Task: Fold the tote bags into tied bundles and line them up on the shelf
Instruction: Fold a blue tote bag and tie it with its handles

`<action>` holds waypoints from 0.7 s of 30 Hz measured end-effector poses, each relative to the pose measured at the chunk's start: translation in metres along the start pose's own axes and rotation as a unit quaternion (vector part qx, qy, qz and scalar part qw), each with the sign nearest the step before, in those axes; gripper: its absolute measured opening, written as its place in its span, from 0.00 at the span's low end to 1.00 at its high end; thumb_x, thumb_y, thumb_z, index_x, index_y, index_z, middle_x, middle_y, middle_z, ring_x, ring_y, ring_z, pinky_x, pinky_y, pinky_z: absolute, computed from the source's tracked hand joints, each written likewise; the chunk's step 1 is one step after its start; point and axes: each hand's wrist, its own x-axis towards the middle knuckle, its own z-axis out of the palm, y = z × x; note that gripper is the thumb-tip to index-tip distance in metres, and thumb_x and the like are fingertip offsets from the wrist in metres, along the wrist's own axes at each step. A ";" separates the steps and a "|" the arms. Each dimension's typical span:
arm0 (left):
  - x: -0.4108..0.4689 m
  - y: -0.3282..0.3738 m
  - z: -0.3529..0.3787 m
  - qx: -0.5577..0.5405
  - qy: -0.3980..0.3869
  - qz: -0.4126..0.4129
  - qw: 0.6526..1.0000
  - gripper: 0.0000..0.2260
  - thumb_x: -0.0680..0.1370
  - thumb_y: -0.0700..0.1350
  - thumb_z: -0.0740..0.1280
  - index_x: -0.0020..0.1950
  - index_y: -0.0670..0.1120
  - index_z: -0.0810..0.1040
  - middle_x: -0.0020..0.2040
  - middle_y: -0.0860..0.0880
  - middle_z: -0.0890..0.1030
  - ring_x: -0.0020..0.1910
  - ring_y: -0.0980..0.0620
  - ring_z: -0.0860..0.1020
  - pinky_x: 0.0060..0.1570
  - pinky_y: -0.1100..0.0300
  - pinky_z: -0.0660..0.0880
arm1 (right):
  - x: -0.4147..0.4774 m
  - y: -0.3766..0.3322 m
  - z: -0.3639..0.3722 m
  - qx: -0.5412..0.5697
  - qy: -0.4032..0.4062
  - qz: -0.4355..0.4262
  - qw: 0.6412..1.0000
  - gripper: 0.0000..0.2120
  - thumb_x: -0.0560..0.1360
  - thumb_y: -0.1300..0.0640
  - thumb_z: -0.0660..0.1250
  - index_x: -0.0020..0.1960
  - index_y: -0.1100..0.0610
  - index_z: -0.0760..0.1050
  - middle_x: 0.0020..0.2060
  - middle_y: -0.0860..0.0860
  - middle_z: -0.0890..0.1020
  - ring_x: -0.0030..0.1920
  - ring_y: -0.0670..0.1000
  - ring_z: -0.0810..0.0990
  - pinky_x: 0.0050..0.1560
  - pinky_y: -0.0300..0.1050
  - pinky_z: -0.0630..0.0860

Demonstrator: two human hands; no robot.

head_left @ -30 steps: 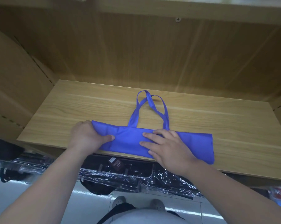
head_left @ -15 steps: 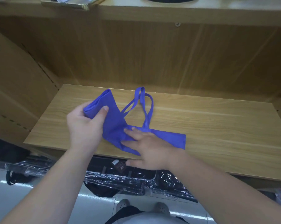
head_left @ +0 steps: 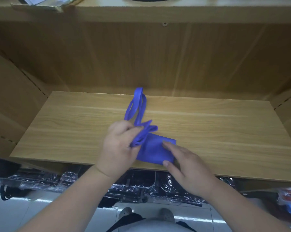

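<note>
Right hand [head_left: 191, 171]: fingers straight, pressing the folded blue tote bag [head_left: 155, 152] flat at the shelf [head_left: 225, 131] front edge. Left hand [head_left: 118, 148]: fingers curled, gripping its bunched end. Handles [head_left: 138, 106] point rearward. Shelf board extends wide on both sides.

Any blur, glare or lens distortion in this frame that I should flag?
Head view: the left hand gripping the tote bag is slightly motion-blurred at the knuckles; the right hand looks sharper; wide-angle distortion splays the sides of the shelf; glare streaks the plastic wrapping below and the floor.
</note>
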 end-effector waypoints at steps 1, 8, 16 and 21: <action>-0.005 0.004 0.011 0.007 -0.016 0.007 1.000 0.16 0.69 0.40 0.69 0.56 0.47 0.81 0.48 0.52 0.75 0.45 0.45 0.77 0.42 0.52 0.77 | 0.000 0.002 -0.002 0.035 -0.011 0.009 0.999 0.34 0.78 0.36 0.53 0.81 0.47 0.55 0.73 0.43 0.71 0.74 0.39 0.66 0.73 0.37 0.62; -0.027 0.025 0.061 0.080 -0.118 -0.009 0.990 0.14 0.71 0.45 0.66 0.53 0.44 0.85 0.43 0.50 0.78 0.41 0.47 0.73 0.25 0.53 0.75 | 0.009 0.014 -0.013 0.285 0.003 0.031 0.958 0.28 0.81 0.48 0.63 0.77 0.37 0.56 0.75 0.38 0.65 0.69 0.39 0.73 0.71 0.43 0.71; -0.050 0.025 0.058 0.024 -0.221 0.003 0.975 0.28 0.75 0.62 0.69 0.66 0.43 0.80 0.57 0.48 0.78 0.51 0.46 0.76 0.49 0.48 0.78 | 0.013 0.026 -0.004 0.228 0.036 0.023 0.973 0.18 0.77 0.43 0.67 0.63 0.48 0.81 0.78 0.40 0.61 0.74 0.35 0.64 0.70 0.48 0.73; -0.055 0.014 0.036 0.115 -0.249 -0.016 0.962 0.31 0.72 0.72 0.65 0.70 0.57 0.77 0.74 0.45 0.71 0.75 0.40 0.66 0.73 0.31 0.55 | 0.014 0.027 0.005 0.136 0.104 -0.006 0.985 0.20 0.75 0.41 0.63 0.59 0.50 0.84 0.73 0.44 0.72 0.71 0.42 0.72 0.69 0.50 0.73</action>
